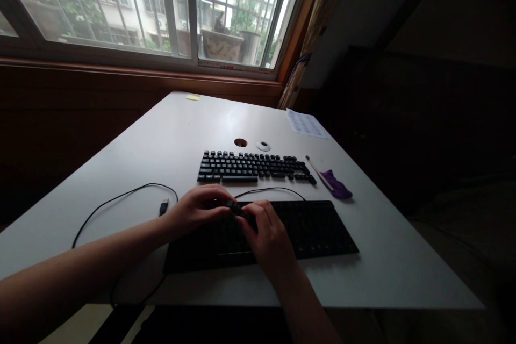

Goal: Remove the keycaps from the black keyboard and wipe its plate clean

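On table, keyboard, long axis left-right

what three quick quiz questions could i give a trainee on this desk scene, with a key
1. Which lies beneath both hands?
a) printed sheet
b) black keyboard
c) yellow sticky note

2. True or false: the purple cloth lies to the right of the black keycaps, as the camera sees them.

3. What do the left hand and right hand hold between them?

Key: 1 b; 2 true; 3 a small dark piece, too small to identify.
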A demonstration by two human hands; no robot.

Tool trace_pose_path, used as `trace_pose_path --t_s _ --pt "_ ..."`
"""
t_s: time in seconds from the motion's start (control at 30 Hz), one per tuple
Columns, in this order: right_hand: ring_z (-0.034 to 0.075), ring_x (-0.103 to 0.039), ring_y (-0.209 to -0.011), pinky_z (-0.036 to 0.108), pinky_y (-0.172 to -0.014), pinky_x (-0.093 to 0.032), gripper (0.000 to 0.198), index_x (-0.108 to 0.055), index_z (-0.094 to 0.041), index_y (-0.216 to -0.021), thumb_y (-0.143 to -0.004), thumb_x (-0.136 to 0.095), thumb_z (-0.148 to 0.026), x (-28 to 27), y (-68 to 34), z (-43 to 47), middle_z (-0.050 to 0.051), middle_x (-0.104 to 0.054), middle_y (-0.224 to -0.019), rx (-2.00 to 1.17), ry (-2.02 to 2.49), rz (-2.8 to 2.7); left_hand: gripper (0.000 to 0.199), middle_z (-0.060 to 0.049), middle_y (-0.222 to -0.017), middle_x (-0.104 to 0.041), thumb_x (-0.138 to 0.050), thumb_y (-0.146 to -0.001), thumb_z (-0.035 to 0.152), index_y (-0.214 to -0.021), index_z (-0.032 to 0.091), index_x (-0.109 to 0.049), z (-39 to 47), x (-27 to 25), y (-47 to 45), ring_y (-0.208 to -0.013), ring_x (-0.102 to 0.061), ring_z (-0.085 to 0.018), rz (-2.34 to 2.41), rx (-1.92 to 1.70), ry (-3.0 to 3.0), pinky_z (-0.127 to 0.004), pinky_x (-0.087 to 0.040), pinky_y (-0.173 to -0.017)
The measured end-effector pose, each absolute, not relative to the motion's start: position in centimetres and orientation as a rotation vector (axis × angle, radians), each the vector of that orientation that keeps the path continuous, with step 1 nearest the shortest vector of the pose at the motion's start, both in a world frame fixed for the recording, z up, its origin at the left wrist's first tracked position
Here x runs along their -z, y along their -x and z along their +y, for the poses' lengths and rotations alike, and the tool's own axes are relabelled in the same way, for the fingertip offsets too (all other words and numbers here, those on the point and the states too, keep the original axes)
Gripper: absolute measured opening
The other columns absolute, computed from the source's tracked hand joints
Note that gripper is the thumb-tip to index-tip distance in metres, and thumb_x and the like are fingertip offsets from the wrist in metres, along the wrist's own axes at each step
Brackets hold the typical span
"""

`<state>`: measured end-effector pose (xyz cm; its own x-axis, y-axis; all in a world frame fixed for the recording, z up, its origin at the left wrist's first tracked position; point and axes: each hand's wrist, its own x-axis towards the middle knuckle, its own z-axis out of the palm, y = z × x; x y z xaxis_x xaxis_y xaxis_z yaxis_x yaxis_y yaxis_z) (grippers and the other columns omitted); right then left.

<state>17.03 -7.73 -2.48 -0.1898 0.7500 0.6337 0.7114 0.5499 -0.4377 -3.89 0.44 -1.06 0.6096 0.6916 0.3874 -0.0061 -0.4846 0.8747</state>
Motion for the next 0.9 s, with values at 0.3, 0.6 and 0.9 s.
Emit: trace_pose_path --t_s 0.3,0.6,0.9 --pt "0.023 -0.067 -0.092 0.038 -0.082 -0.058 0.011 -0.058 -0.022 -0.112 -0.101 -0.056 -0.021 2.56 -17.02 -7.82 0.008 -0.066 -0.100 0.050 1.191 -1.948 0.028 -0.010 -0.105 -0.075 -0.078 -0.086 0.031 -0.109 0.014 -0.075 0.95 1.44 4.13 -0.098 -0.071 -0.023 0.578 -0.753 -1.578 -0.035 -0.057 -0.089" --pt "0.020 -0.065 -0.092 0.034 -0.083 -0.055 0.009 -0.059 -0.022 -0.109 -0.100 -0.060 -0.022 2.73 -17.37 -7.60 0.005 -0.064 -0.100 -0.155 1.185 -1.869 0.026 -0.010 -0.106 -0.070 -0.077 -0.088 0.034 -0.107 0.016 -0.076 1.19 1.00 4.36 -0.099 -0.068 -0.022 0.529 -0.799 -1.595 -0.033 -0.054 -0.089" --pt "0.020 -0.062 -0.088 0.034 -0.080 -0.053 0.015 -0.057 -0.024 -0.109 -0.097 -0.064 -0.022 2.46 -17.60 -7.82 0.003 -0.061 -0.096 -0.131 1.211 -1.775 0.023 -0.007 -0.105 -0.070 -0.079 -0.087 0.029 -0.107 0.017 -0.075 1.03 1.35 4.30 -0.099 -0.066 -0.020 0.604 -0.842 -1.525 -0.028 -0.051 -0.089"
